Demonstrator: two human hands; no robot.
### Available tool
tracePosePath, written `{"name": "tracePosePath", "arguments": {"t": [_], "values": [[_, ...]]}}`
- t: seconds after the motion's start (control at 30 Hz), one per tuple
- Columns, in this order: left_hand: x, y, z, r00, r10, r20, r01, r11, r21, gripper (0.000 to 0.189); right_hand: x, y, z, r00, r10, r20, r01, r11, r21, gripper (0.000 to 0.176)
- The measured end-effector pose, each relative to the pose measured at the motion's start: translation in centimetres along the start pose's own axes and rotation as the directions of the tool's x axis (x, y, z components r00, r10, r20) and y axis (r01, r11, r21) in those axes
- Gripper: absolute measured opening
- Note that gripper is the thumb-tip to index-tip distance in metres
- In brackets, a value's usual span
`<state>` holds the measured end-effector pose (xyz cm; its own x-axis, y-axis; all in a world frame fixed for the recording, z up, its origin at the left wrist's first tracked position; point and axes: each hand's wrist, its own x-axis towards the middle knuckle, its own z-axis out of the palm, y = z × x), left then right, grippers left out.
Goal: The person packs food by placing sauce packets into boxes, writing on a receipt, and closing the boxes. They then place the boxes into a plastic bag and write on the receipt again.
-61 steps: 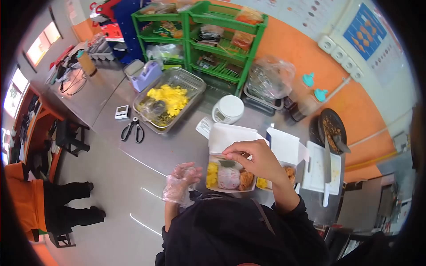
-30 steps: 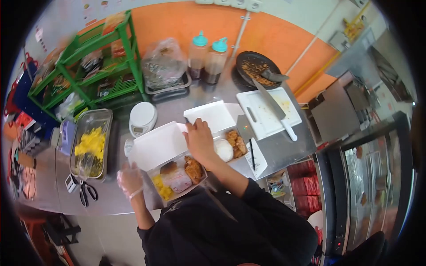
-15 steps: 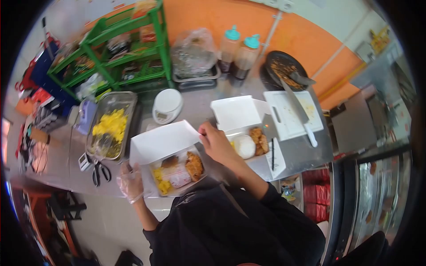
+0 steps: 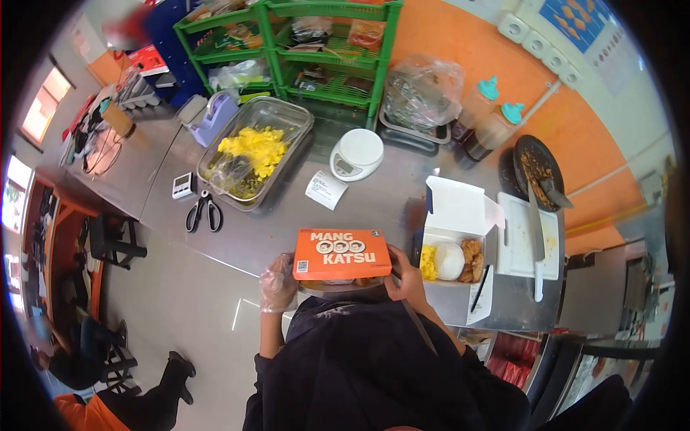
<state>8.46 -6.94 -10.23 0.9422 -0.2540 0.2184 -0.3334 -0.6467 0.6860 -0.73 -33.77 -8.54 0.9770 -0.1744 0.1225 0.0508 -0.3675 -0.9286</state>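
Observation:
An orange-topped meal box point(image 4: 341, 273) sits at the table's near edge, its lid folded over. Food shows through a gap along the front. My left hand point(image 4: 278, 284), in a clear plastic glove, grips the box's left side. Bare, my right hand point(image 4: 407, 279) is closed on the right side, fingers partly hidden behind the box. To the right, a second meal box point(image 4: 454, 233) stands with its lid up. It holds white rice point(image 4: 450, 261), yellow scrambled egg point(image 4: 428, 263) and fried chicken pieces point(image 4: 471, 260).
Behind are a tray point(image 4: 305, 133) of yellow egg, a kitchen scale point(image 4: 357, 154), a receipt point(image 4: 326, 189) and scissors point(image 4: 205, 212). Sauce bottles point(image 4: 494, 133), a pan point(image 4: 519, 172) and a knife point(image 4: 537, 241) on a cutting board point(image 4: 512, 248) lie right. People sit at lower left.
The near box's lid has come down over its food, and its orange printed top faces up. My right hand moved from the lid to the box's right side. The view shifted left.

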Motion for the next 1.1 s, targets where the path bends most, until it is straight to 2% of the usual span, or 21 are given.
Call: {"name": "tracePosePath", "arguments": {"t": [0.03, 0.07, 0.13, 0.2, 0.23, 0.33, 0.43, 0.53, 0.6, 0.67, 0.7, 0.73, 0.8, 0.87, 0.93, 1.03, 1.1], "values": [[0.0, 0.6, -0.7, 0.995, -0.043, 0.092, 0.048, 0.997, -0.058, 0.029, 0.0, 0.0, 0.0, 1.0, -0.008, -0.003, 0.008, 0.999, 0.043, 0.054], [0.0, 0.4, -0.9, 0.987, -0.077, 0.14, 0.104, 0.974, -0.2, 0.032, 0.0, 0.0, 0.0, 1.0, -0.014, -0.007, 0.015, 0.996, 0.087, 0.055], [0.2, 0.2, -1.8, 0.963, -0.114, 0.246, 0.218, 0.862, -0.457, 0.037, 0.3, -0.8, -0.4, 0.999, 0.026, 0.039, -0.03, 0.995, 0.097, 0.064], [0.7, 1.6, -3.0, 0.942, -0.139, 0.305, 0.283, 0.818, -0.501, 0.045, 0.3, -2.4, -1.0, 0.991, 0.118, 0.066, -0.125, 0.985, 0.115, 0.068], [1.1, 2.2, -3.4, 0.93, -0.149, 0.337, 0.316, 0.792, -0.522, 0.05, 0.3, -2.7, -1.2, 0.99, 0.117, 0.082, -0.123, 0.99, 0.065, 0.072], [1.8, 2.1, -3.5, 0.961, -0.002, 0.278, 0.155, 0.833, -0.532, 0.054, 0.6, -3.8, -1.4, 0.989, 0.09, 0.115, -0.098, 0.993, 0.071, 0.068], [2.7, 1.4, -4.0, 0.927, -0.002, 0.375, 0.21, 0.832, -0.514, 0.056, 0.9, -6.1, -2.3, 0.936, 0.291, 0.198, -0.29, 0.956, -0.035, 0.062], [3.3, -0.8, -3.3, 0.925, 0.147, 0.352, 0.086, 0.819, -0.568, 0.055, 0.8, -5.0, -1.9, 0.959, 0.208, 0.192, -0.212, 0.977, -0.003, 0.055], [3.3, -1.5, -3.6, 0.915, 0.224, 0.335, -0.016, 0.851, -0.525, 0.052, 0.4, -1.6, -1.2, 0.984, -0.076, 0.159, 0.074, 0.997, 0.016, 0.054], [3.4, -2.4, -3.5, 0.858, 0.152, 0.491, 0.138, 0.852, -0.504, 0.06, 0.6, 2.9, -0.3, 0.963, -0.238, 0.129, 0.224, 0.968, 0.116, 0.053], [3.7, -2.2, -3.5, 0.827, 0.079, 0.557, 0.171, 0.908, -0.383, 0.064, 0.6, 3.6, -0.1, 0.965, -0.231, 0.126, 0.195, 0.949, 0.249, 0.052], [3.7, -0.6, -4.7, 0.838, 0.131, 0.529, 0.164, 0.865, -0.474, 0.065, 0.3, -0.4, -0.2, 0.987, -0.101, 0.127, 0.077, 0.98, 0.185, 0.053], [3.5, 0.1, -5.1, 0.84, 0.154, 0.52, 0.175, 0.83, -0.529, 0.065, 0.2, 0.4, 0.0, 0.987, -0.082, 0.136, 0.046, 0.969, 0.244, 0.059], [3.3, -1.4, -3.3, 0.861, 0.225, 0.456, 0.069, 0.836, -0.544, 0.067, 0.8, 1.3, -0.4, 0.966, -0.1, 0.237, 0.022, 0.95, 0.312, 0.064], [2.5, -0.9, -3.1, 0.871, 0.136, 0.472, 0.128, 0.865, -0.486, 0.067, 1.1, 1.2, -1.1, 0.947, -0.068, 0.315, -0.036, 0.949, 0.314, 0.069], [1.4, 0.1, -3.7, 0.886, 0.074, 0.458, 0.149, 0.89, -0.431, 0.067, 2.2, 2.3, -2.0, 0.903, -0.097, 0.418, -0.013, 0.968, 0.252, 0.074], [1.0, 0.8, -3.8, 0.899, 0.05, 0.435, 0.159, 0.888, -0.432, 0.066, 2.8, 3.4, -2.4, 0.885, -0.138, 0.444, 0.071, 0.984, 0.164, 0.078]]}}
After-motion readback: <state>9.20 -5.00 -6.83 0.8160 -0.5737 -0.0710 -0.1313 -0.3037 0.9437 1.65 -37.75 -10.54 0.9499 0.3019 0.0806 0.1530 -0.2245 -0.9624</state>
